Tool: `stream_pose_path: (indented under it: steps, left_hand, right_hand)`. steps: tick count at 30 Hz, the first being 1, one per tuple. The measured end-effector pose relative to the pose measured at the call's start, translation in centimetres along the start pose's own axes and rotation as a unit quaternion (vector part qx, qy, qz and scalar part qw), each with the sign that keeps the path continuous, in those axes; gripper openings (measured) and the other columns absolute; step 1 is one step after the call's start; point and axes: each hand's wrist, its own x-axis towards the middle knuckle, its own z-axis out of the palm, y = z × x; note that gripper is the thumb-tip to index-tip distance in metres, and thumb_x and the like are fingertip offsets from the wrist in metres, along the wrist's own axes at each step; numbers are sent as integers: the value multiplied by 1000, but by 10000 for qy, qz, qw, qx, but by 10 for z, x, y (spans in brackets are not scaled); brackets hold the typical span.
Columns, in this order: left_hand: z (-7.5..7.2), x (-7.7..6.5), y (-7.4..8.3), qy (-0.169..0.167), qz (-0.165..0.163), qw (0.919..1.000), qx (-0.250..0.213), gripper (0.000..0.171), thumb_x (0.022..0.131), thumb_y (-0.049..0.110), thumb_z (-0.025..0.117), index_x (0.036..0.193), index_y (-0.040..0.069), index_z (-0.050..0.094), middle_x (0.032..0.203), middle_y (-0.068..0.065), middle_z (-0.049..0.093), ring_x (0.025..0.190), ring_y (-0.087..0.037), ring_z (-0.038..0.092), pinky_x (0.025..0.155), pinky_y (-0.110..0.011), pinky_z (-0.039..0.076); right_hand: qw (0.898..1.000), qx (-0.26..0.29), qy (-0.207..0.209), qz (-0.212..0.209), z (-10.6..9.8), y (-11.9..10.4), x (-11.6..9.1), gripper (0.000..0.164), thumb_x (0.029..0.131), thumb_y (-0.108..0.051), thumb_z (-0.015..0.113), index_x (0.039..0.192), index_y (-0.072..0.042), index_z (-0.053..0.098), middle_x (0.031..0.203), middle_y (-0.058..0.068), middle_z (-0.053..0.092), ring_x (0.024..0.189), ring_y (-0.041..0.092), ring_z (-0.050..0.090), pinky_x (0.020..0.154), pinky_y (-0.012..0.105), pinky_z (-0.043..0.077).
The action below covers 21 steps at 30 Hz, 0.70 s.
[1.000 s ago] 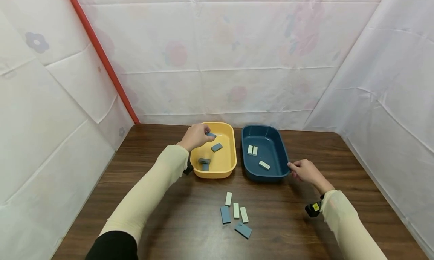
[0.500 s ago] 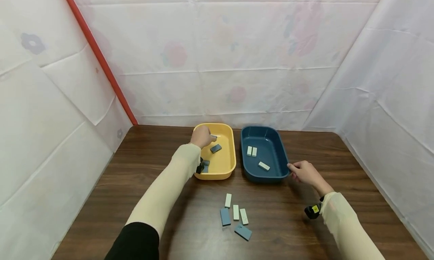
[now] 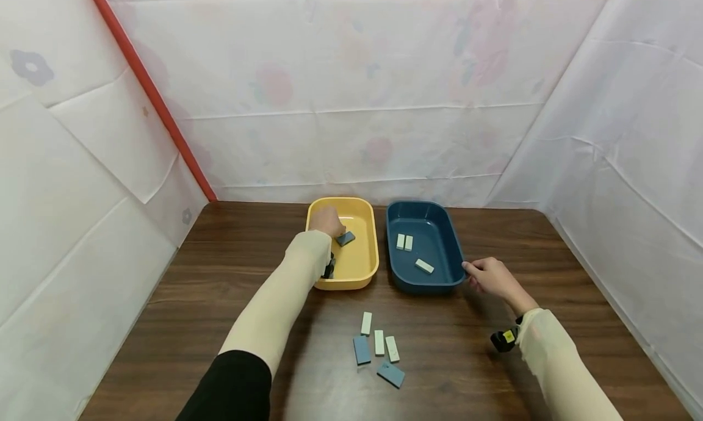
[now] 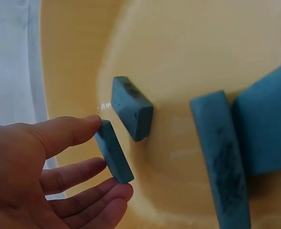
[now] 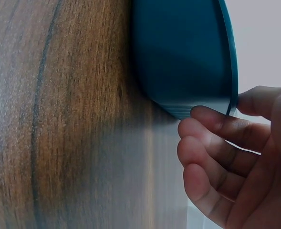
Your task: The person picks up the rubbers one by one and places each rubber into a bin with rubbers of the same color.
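Note:
Inside the yellow tray (image 3: pixel 362 253), my left hand (image 3: pixel 326 221) pinches a small blue-grey rectangular block (image 4: pixel 115 155) between thumb and fingertips; the left wrist view shows it tilted, while the head view hides it behind the hand. Beside it lies another blue-grey block (image 4: pixel 131 109), apart from the fingers. Two more, a narrow-looking block (image 4: pixel 221 162) and a broad flat block (image 4: pixel 269 124), lie together in the same tray. My right hand (image 3: pixel 492 277) pinches the near right corner of the dark blue tray (image 3: pixel 436 238) by its rim, thumb outside and forefinger underneath.
Three pale blocks (image 3: pixel 424 266) lie in the dark blue tray. On the wooden table (image 3: pixel 439 341) before the trays are three pale blocks (image 3: pixel 379 343) and two blue-grey blocks (image 3: pixel 390 374). White sheeting (image 3: pixel 351 104) stands behind and at both sides.
My left hand has moved right and lower into the yellow tray with the block. The right hand keeps its hold on the dark blue tray. The view has shifted slightly.

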Motion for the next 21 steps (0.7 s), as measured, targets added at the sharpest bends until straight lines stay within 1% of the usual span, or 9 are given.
stream_pose_path:
  steps: [3, 6, 7, 10, 11, 13, 14, 19, 21]
  left_hand:
    - [6, 6, -4, -183, -106, 9998, 37, 23, 89, 21, 67, 71, 7, 61, 71, -5, 57, 66, -19, 51, 63, -30, 44]
    - [8, 9, -8, -307, -209, 9993, 108, 24, 93, 16, 58, 70, 7, 61, 73, -7, 60, 66, -20, 52, 64, -31, 47]
    - [9, 9, -9, -281, -235, 9992, 150, 27, 93, 13, 54, 67, 8, 60, 70, -7, 59, 64, -20, 51, 61, -32, 46]
    - [7, 6, -12, -204, -320, 9991, 192, 30, 94, 5, 45, 65, 7, 56, 70, -9, 58, 64, -21, 50, 62, -33, 46]
    - [7, 5, -13, -170, -323, 9992, 177, 30, 93, 4, 44, 65, 7, 55, 70, -9, 58, 65, -21, 50, 63, -34, 46]
    - [7, 5, -14, -125, -285, 9993, 185, 31, 93, 3, 45, 64, 8, 53, 69, -9, 58, 64, -21, 50, 62, -35, 46]
    - [7, 5, -15, -146, -261, 9994, 188, 30, 93, 4, 46, 65, 9, 54, 71, -10, 59, 66, -22, 51, 64, -35, 46]
    - [6, 5, -15, -246, -170, 9992, 248, 29, 93, 6, 49, 64, 10, 55, 76, -11, 63, 67, -21, 53, 65, -35, 48]
    - [3, 3, -13, -302, -147, 9992, 226, 29, 92, 7, 49, 64, 10, 55, 76, -10, 63, 69, -22, 54, 67, -35, 49]
  right_hand:
    - [10000, -1, 13, 11, 1, -2, 0, 46, 104, -29, 46, 78, 4, 65, 63, 8, 61, 56, 14, 53, 56, 29, 45]
    - [10000, 27, -12, 19, 2, -3, 2, 47, 104, -31, 46, 78, 4, 65, 63, 8, 61, 56, 14, 53, 57, 29, 45]
    - [10000, 37, -30, 17, 3, -4, 2, 47, 104, -31, 46, 78, 4, 65, 64, 8, 61, 56, 14, 53, 57, 29, 45]
    - [9999, 41, -98, 40, 4, -4, 4, 48, 104, -33, 45, 79, 3, 65, 65, 9, 62, 57, 14, 53, 59, 29, 45]
    - [9999, 21, -116, 28, 5, -4, 4, 49, 104, -34, 45, 79, 3, 65, 65, 10, 62, 57, 13, 53, 59, 29, 45]
    - [9999, -16, -105, 2, 5, -4, 4, 48, 104, -33, 45, 79, 3, 66, 65, 10, 63, 57, 14, 53, 59, 29, 45]
    - [10000, -31, -83, -2, 4, -4, 4, 48, 104, -32, 45, 78, 3, 66, 65, 10, 63, 57, 14, 54, 59, 29, 45]
    - [10000, -65, -30, -69, 3, -3, 5, 48, 104, -31, 45, 77, 3, 65, 63, 9, 62, 57, 15, 55, 57, 29, 45]
    - [9999, -57, -52, -69, 2, -3, 4, 48, 104, -32, 45, 77, 3, 65, 64, 9, 62, 57, 16, 56, 58, 30, 45]
